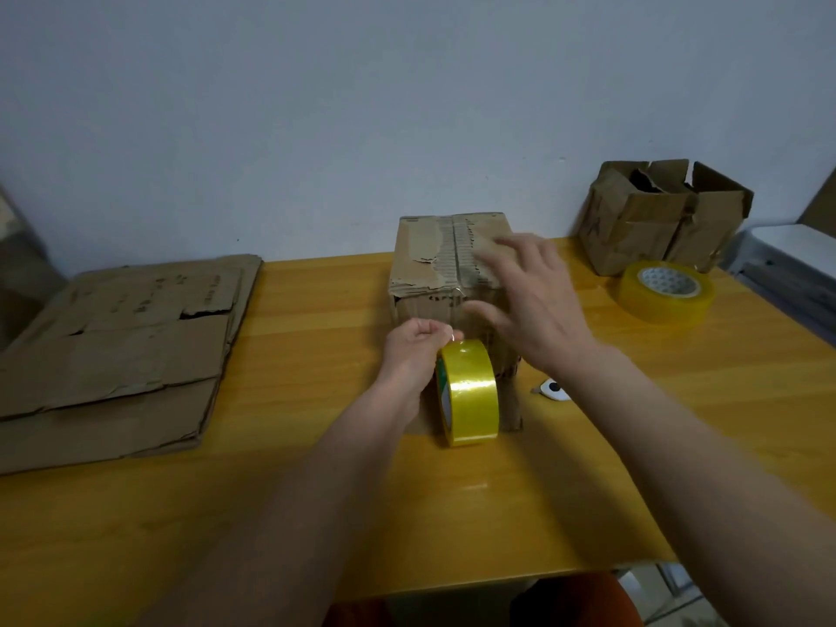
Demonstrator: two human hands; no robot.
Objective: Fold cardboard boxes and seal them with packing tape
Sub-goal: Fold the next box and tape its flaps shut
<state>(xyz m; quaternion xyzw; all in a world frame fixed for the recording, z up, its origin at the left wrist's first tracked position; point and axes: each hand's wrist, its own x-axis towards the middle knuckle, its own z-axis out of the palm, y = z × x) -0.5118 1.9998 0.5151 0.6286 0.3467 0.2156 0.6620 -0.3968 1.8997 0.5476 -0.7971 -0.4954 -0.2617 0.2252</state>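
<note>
While the box sits mid-table against the wall, status per item:

Box: closed cardboard box (pixel 448 260), worn, top paper torn off along the centre seam so the corrugation shows. A clear tape strip runs over the top seam and down the near face.
Left hand: left hand (pixel 418 350) just in front of the box, fingers curled, pinching the yellow tape roll (pixel 468 393) at its top edge. The roll stands on edge, at or just above the table, touching or nearly touching the box's near face; cannot tell which.
Right hand: right hand (pixel 529 300) motion-blurred, fingers spread and straight, nothing clamped. It is over the right part of the box top and the upper near face; contact cannot be confirmed through the blur.
Blocked view: right hand and roll hide most of the box's lower near face and where the tape meets the roll.
Table: yellow wooden table (pixel 316 491).
Left side: stack of flattened cardboard (pixel 117 350), well apart from the box.
Right rear: second, crumpled box (pixel 660 219) with flaps open, against the wall.
Beside it: spare tape roll (pixel 666 294) lying flat, just in front of the crumpled box.
Near right forearm: small white cutter (pixel 553 390) on the table, right of the yellow tape roll.
</note>
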